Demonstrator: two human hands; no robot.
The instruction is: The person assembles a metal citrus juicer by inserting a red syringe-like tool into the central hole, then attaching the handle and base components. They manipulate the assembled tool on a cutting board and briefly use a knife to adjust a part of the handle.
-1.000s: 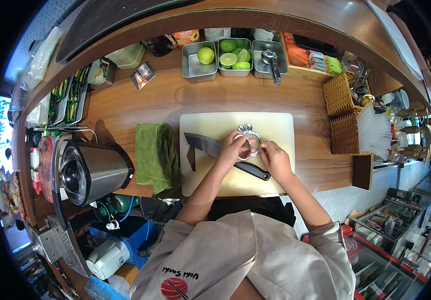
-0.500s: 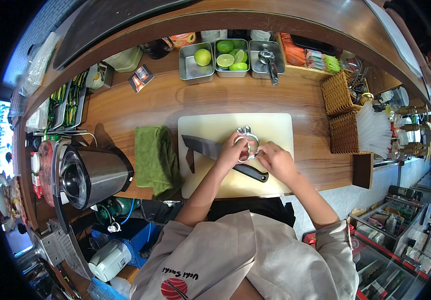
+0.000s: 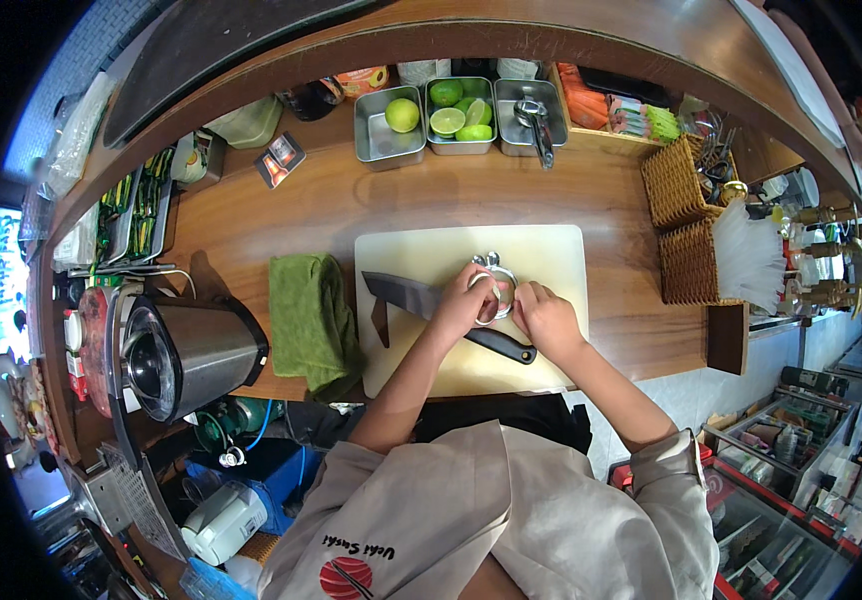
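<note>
A white cutting board (image 3: pixel 541 250) lies on the wooden counter in front of me. Both my hands meet over a small shiny metal cup (image 3: pixel 493 282) standing on the board. My left hand (image 3: pixel 459 303) holds its left side, fingers curled around the rim. My right hand (image 3: pixel 545 318) touches its right side, fingertips at the rim. What is inside the cup is hidden by my fingers. A large knife (image 3: pixel 406 297) with a black handle lies flat on the board under my left hand, blade pointing left.
A folded green cloth (image 3: pixel 311 318) lies left of the board, a steel blender jug (image 3: pixel 186 352) further left. Metal trays with whole and halved limes (image 3: pixel 456 112) and a tool stand at the back. Wicker baskets (image 3: pixel 686 225) stand to the right.
</note>
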